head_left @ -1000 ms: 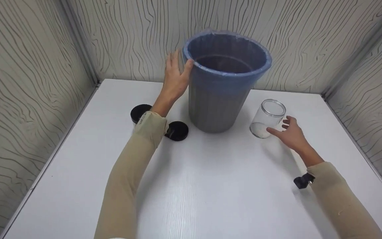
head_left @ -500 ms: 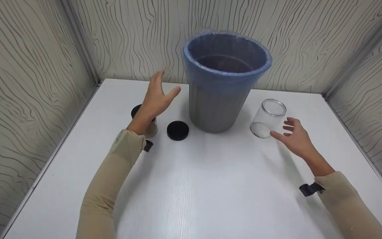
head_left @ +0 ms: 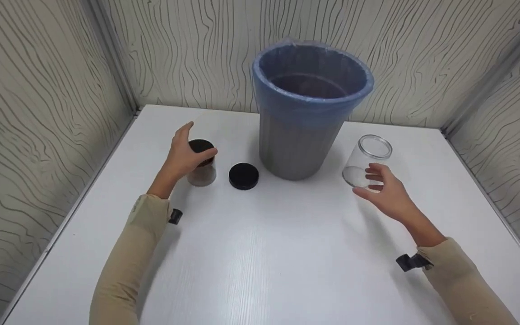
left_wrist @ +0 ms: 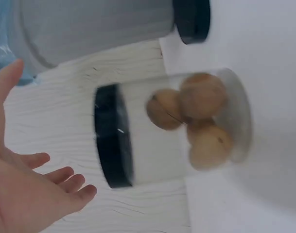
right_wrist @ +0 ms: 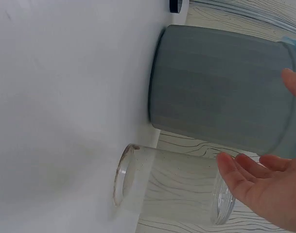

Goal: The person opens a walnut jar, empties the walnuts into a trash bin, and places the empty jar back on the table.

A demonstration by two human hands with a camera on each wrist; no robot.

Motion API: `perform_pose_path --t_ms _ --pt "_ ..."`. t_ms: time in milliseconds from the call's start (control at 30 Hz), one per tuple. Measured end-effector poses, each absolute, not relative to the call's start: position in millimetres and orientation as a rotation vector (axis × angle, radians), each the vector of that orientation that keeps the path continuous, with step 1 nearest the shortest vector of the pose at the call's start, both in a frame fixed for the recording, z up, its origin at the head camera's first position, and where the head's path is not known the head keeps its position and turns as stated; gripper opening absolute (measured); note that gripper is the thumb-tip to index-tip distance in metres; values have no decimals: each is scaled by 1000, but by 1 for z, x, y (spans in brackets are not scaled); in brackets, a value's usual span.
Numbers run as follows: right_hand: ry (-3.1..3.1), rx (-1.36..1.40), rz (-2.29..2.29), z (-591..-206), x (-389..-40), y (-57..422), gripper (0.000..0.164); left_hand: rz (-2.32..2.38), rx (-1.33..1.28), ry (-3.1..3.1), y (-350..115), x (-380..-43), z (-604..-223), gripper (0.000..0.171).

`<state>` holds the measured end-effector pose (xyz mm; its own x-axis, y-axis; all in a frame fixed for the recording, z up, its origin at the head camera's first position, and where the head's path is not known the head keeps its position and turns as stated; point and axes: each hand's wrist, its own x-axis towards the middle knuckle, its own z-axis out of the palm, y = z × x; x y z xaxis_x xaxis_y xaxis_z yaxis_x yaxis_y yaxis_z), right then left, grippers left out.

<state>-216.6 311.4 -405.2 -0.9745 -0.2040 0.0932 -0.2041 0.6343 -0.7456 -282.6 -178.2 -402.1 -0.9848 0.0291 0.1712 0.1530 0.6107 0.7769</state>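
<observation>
In the left wrist view a clear jar (left_wrist: 157, 131) with a black lid (left_wrist: 111, 136) stands upright, with several round, brown, nut-like balls inside. My left hand (head_left: 181, 155) hovers beside its lid, thumb and fingers spread, a gap showing in the left wrist view. A second clear jar (head_left: 355, 164) has no lid on it; brown specks cling near its base in the right wrist view. Next to its near side, my right hand (head_left: 388, 192) holds nothing, its fingers loosely bent. Whether those fingertips touch the glass I cannot tell.
Between the two jars stands a tall grey bin (head_left: 294, 144) lined with a blue bag (head_left: 305, 108). A loose black lid (head_left: 243, 176) lies on the white table (head_left: 260, 253) by the bin's left side. Wood-patterned walls (head_left: 188, 54) close off the back and sides.
My left hand has left the bin's rim and come down leftward to the black-lidded jar. The right hand has shifted slightly toward me and left. Bin, jars and loose lid stay put.
</observation>
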Motion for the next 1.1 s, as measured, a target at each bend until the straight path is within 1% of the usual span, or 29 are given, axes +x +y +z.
perform_pose_path --t_ms 233,467,600,767,933,1100 --pt "-2897 407 1234 -418 -222 297 80 -1489 -114 -2718 -199 -286 -430 111" --pt "-2878 511 1223 -423 -227 280 75 -1761 -75 -2741 -208 -289 -447 120" --pt "-2894 512 1217 -424 -231 269 72 -1830 -106 -2725 -210 -293 -455 117" --pt "-2892 535 1252 -423 -237 254 72 -1888 -170 -2662 -211 -297 -463 107" --pt "-2883 607 1275 -424 -242 240 71 -1888 -131 -2664 -211 -299 -469 107" --pt "-2907 646 1269 -426 -246 228 71 -1899 -168 -2610 -207 -300 -472 107"
